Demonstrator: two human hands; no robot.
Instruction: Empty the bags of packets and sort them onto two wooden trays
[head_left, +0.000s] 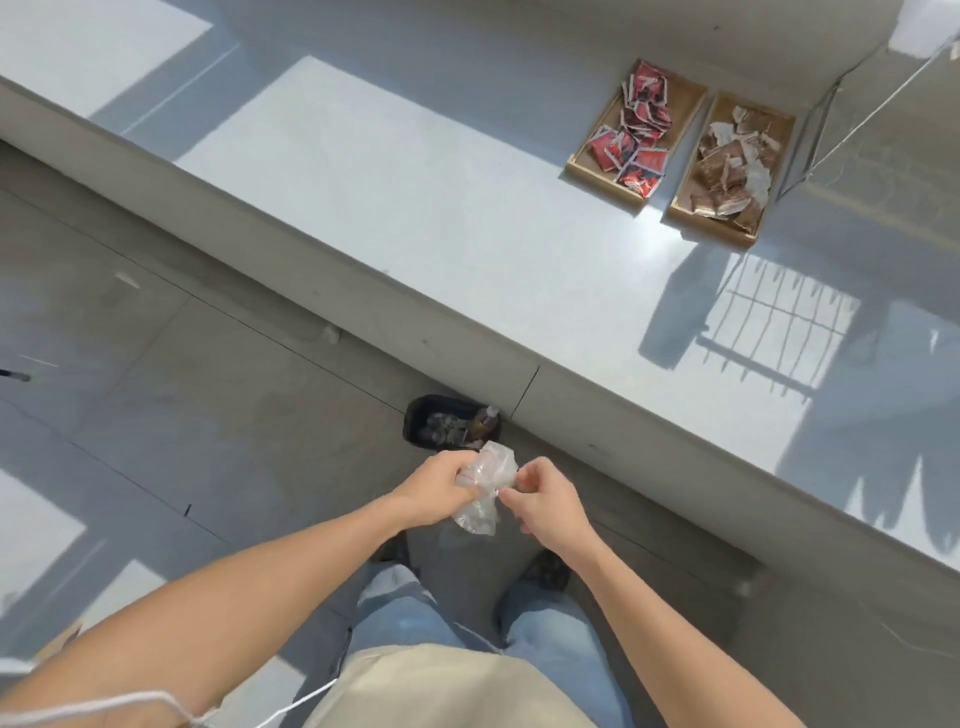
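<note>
**Head view: crumpled bag between both hands**

Head camera looks down on my left hand (439, 486), closed around a clear plastic bag (483, 488) with a red strip, and my right hand (545, 493), pinching the bag's other side. Just beyond my grip a black bin (415, 421) sits on the floor with a bottle (480, 422) in it. Well ahead and right, on the grey counter (415, 197), a wooden tray (592, 174) holds red packets (636, 132); beside it, another tray (727, 231) holds brown packets (727, 166).
</note>
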